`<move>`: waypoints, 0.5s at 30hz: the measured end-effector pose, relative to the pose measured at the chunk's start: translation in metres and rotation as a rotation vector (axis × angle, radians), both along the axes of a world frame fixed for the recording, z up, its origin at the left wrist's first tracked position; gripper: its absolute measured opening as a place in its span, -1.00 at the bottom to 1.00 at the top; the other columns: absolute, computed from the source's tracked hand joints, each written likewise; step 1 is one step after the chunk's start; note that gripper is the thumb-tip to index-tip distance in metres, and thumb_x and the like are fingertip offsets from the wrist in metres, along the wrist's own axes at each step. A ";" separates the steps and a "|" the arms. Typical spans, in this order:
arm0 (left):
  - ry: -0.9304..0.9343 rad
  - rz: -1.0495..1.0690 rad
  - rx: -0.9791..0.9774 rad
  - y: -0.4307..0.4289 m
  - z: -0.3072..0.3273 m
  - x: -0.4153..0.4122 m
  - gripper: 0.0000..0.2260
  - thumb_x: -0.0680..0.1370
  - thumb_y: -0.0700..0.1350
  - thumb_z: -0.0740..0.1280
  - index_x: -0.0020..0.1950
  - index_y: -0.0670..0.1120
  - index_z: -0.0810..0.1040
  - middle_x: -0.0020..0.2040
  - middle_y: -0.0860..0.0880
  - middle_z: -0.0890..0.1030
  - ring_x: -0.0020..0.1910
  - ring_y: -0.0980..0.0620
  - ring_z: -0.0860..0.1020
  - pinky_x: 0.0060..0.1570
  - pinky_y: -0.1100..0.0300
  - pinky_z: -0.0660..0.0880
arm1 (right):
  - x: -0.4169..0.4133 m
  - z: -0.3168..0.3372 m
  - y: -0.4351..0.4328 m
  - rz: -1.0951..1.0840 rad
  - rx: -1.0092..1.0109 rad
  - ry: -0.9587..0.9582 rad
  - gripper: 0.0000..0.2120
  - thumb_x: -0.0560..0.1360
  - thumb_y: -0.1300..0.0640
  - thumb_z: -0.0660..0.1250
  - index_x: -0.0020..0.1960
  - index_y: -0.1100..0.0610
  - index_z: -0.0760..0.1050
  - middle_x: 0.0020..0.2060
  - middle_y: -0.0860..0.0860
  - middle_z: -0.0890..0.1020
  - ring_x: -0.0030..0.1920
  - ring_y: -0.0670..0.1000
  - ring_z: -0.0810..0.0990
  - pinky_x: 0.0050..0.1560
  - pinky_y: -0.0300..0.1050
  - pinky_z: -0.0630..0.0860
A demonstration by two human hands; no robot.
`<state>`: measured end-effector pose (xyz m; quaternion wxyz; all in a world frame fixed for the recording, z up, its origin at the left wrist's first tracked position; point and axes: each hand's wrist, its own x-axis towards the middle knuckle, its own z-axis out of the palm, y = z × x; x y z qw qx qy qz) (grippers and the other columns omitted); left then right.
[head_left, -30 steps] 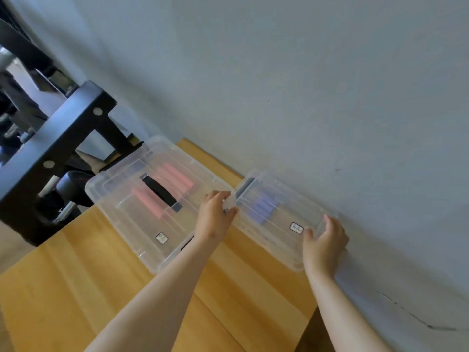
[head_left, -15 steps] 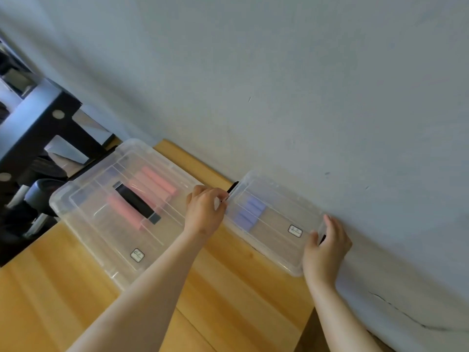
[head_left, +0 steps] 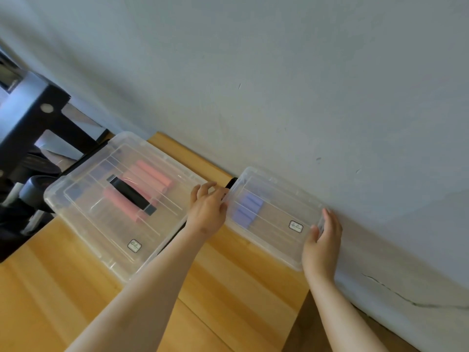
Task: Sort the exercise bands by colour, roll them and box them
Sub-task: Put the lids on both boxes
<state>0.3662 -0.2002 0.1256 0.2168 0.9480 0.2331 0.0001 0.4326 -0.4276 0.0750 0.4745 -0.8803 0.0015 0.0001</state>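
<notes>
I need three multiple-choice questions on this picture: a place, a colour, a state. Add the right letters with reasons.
1. Where is the small box? A on the large box; B beside the wall; C on the floor.
2. The rolls in the large box are: A green; B pink; C yellow.
3. The left hand and right hand: A hang idle; B lift a roll; C hold the small box.
Key: B, it stands on the table by the wall; B, pink shows through the clear plastic; C, each hand grips one end.
</notes>
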 end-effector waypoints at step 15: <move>-0.114 0.224 -0.218 -0.056 -0.021 -0.097 -0.73 0.57 -0.09 0.30 0.27 -0.05 0.49 0.39 0.03 0.37 0.39 0.02 0.25 0.31 0.06 0.32 | -0.045 0.018 -0.037 0.097 0.089 0.174 -0.56 0.65 0.27 0.09 0.51 0.08 0.22 0.48 0.00 0.31 0.46 -0.02 0.29 0.23 -0.31 0.27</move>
